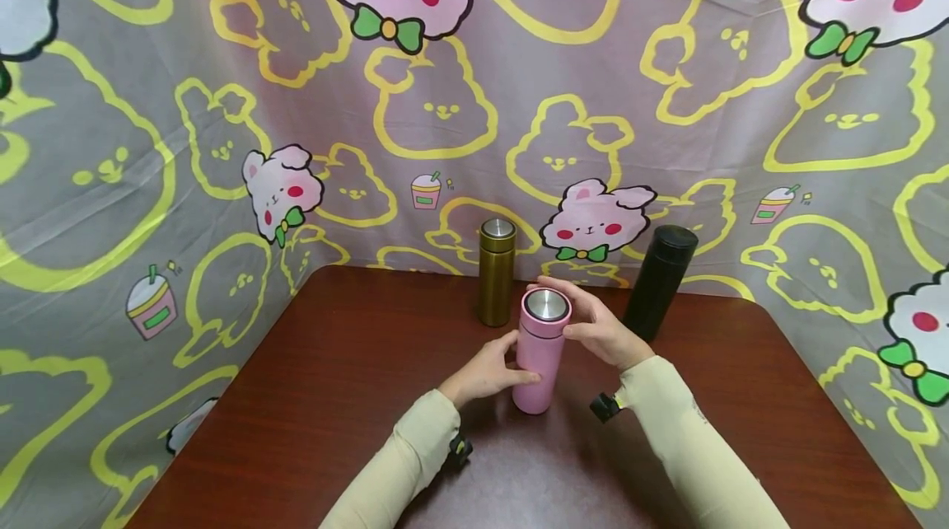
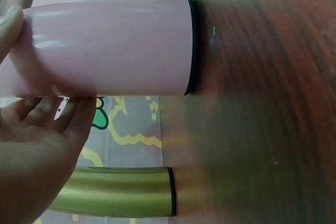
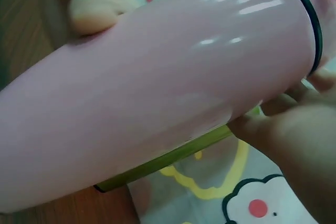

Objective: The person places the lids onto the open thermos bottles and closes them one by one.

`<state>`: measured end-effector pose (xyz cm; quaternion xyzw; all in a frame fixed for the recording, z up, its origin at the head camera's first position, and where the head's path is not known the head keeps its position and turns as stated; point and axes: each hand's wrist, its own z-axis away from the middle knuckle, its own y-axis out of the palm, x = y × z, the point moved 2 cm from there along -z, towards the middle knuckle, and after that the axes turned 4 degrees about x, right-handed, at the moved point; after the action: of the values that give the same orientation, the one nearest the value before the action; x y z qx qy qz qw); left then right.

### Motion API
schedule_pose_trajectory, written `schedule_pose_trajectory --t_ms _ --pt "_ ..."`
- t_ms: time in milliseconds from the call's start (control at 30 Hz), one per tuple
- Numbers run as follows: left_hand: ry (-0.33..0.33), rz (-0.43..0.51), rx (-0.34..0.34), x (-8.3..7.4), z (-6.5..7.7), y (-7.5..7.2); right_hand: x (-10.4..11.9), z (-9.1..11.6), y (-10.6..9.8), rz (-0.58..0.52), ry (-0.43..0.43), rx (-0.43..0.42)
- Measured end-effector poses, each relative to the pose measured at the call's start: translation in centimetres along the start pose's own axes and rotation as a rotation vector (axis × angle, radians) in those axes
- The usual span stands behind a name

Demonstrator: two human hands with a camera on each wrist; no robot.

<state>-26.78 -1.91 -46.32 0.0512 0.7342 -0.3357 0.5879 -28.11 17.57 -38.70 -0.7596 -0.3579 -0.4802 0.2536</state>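
A pink thermos (image 1: 539, 368) with a silver-topped pink lid (image 1: 529, 323) stands near the middle of the table in the head view. My left hand (image 1: 482, 372) grips its body from the left, thumb across the front and fingers behind. Around the lid, my right hand (image 1: 604, 335) holds on from the right, its thumb on the near side and fingers reaching behind. The left wrist view shows the dark base ring (image 2: 193, 45) of the thermos close over the tabletop. In the right wrist view, a dark seam (image 3: 310, 19) runs between body and lid.
Behind and left of the pink thermos stands a gold thermos (image 1: 496, 282) with a silver top. A black thermos (image 1: 658, 282) is behind my right hand. The brown wooden table (image 1: 334, 364) ends at a patterned cloth (image 1: 445, 133) hanging at the back and sides.
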Motion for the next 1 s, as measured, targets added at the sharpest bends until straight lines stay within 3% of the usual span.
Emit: schedule_pose_trajectory --t_ms 133,367,700,933,1000 --pt "0.012 -0.016 -0.005 -0.1 0.1 0.0 -0.3 -0.6 -0.4 -0.137 -0.029 0.111" --pt "0.016 -0.027 -0.021 -0.2 0.0 0.0 -0.4 -1.3 -0.9 -0.140 -0.062 0.182" --pt "-0.010 -0.017 -0.019 -0.3 0.1 0.1 -0.2 -1.1 -1.0 -0.088 -0.027 0.135" --pt "0.006 0.010 -0.011 -2.8 1.2 -0.3 0.1 -0.9 -0.8 -0.005 0.002 0.063" --pt "0.011 0.009 -0.015 -2.8 1.2 -0.3 0.3 -0.9 -0.7 0.032 0.008 0.041"
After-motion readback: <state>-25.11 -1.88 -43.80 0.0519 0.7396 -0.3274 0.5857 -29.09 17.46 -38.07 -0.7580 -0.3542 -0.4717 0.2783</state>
